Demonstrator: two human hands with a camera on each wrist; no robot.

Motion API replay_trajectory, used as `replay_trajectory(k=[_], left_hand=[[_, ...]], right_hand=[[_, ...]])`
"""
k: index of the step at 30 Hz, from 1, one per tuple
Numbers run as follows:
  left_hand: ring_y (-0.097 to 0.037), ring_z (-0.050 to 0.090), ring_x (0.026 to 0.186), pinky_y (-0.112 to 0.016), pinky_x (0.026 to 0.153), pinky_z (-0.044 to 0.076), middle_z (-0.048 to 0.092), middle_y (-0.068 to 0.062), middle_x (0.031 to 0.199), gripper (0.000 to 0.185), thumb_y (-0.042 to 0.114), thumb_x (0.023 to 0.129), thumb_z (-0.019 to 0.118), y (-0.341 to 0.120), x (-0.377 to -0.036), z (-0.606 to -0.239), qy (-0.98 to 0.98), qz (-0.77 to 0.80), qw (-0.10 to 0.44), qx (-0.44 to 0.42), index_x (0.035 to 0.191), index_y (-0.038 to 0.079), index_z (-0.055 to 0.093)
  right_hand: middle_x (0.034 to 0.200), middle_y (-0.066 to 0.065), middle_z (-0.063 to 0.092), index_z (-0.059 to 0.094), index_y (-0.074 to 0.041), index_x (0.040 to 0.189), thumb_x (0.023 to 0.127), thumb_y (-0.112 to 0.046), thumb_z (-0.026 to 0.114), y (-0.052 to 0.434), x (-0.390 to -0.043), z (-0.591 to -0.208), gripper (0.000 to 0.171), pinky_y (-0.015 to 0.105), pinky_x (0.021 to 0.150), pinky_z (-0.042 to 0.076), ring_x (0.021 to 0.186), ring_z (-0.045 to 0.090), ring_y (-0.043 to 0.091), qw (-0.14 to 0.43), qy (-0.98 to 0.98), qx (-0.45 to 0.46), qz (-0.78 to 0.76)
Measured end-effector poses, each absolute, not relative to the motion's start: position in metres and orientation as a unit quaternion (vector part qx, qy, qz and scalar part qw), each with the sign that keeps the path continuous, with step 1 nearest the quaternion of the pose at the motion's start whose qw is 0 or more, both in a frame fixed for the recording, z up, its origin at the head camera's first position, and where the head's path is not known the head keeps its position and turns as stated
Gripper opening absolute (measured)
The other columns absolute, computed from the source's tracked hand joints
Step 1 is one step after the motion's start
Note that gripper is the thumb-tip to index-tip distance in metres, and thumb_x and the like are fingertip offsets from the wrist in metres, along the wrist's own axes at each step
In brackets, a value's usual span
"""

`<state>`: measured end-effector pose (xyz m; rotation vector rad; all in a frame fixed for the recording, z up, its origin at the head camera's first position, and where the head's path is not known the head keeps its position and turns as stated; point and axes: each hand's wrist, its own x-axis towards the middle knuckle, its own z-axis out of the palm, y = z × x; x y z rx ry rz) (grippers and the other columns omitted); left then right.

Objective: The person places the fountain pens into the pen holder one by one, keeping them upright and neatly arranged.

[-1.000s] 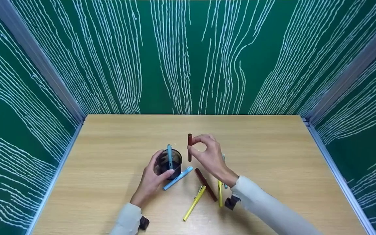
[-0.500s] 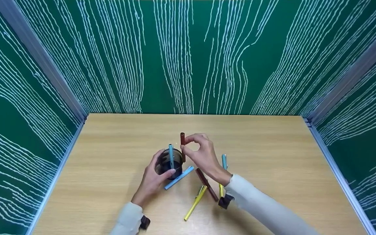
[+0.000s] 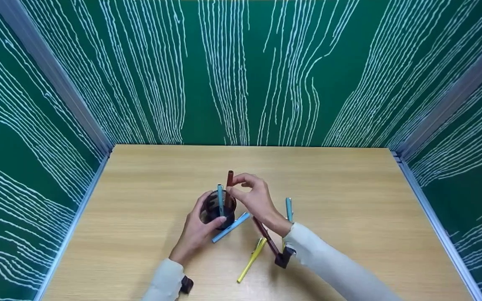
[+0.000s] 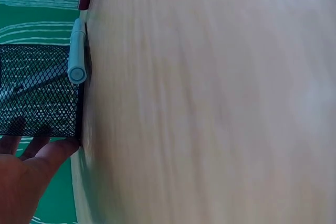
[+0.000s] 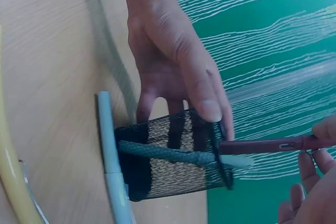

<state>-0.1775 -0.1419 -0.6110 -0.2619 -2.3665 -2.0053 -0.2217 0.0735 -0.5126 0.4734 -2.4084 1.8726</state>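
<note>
My left hand (image 3: 197,230) grips the side of a black mesh pen cup (image 5: 176,179), fingers and thumb around it. A teal pen (image 3: 220,196) leans inside the cup, its top end above the rim. Between thumb and fingertips, my right hand (image 3: 255,198) pinches a dark red pen (image 5: 257,146) near its upper part. The pen's lower end is at the cup's mouth, just beside the teal pen. On the table against the cup's base lies a light blue pen (image 4: 77,51).
Another dark red pen (image 3: 267,236) and a yellow pen (image 3: 251,260) lie on the wooden table (image 3: 140,200) to the right. A second teal pen (image 3: 289,209) lies partly under the right forearm, which hides most of another yellow pen. Green panels (image 3: 266,129) with white lines enclose the table.
My right hand has moved left with the dark red pen, from beside the cup to over its mouth. The left hand keeps its hold on the cup.
</note>
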Motion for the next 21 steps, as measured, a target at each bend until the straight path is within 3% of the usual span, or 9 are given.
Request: replay_trajectory(k=[9,15,21], left_hand=[[-0.038,0.052,0.149,-0.062,0.127,0.034,0.057,-0.015,0.160,0.084,0.016,0.095,0.087,-0.142,-0.177,-0.612,-0.754,-0.653,0.008,-0.078,0.167,0.020,0.044],[-0.036,0.050,0.151,-0.060,0.128,0.034,0.055,-0.012,0.162,0.085,0.017,0.096,0.087,-0.142,-0.178,-0.612,-0.763,-0.642,0.006,-0.076,0.168,0.019,0.042],[-0.037,0.053,0.148,-0.060,0.126,0.037,0.057,-0.015,0.160,0.083,0.016,0.096,0.087,-0.142,-0.178,-0.612,-0.740,-0.667,0.003,-0.086,0.166,0.019,0.044]], right_hand=[[0.110,0.004,0.079,0.082,-0.010,0.108,0.097,-0.016,0.083,0.075,-0.227,-0.537,0.012,0.058,0.110,0.048,0.114,0.067,0.027,-0.002,-0.767,0.140,0.626],[0.111,0.003,0.078,0.082,-0.010,0.109,0.097,-0.018,0.084,0.073,-0.225,-0.547,0.014,0.062,0.111,0.044,0.115,0.066,0.027,-0.017,-0.773,0.129,0.620],[0.107,0.003,0.079,0.082,-0.010,0.105,0.095,-0.015,0.084,0.070,-0.227,-0.556,0.011,0.059,0.107,0.046,0.112,0.067,0.026,-0.010,-0.772,0.138,0.620]])
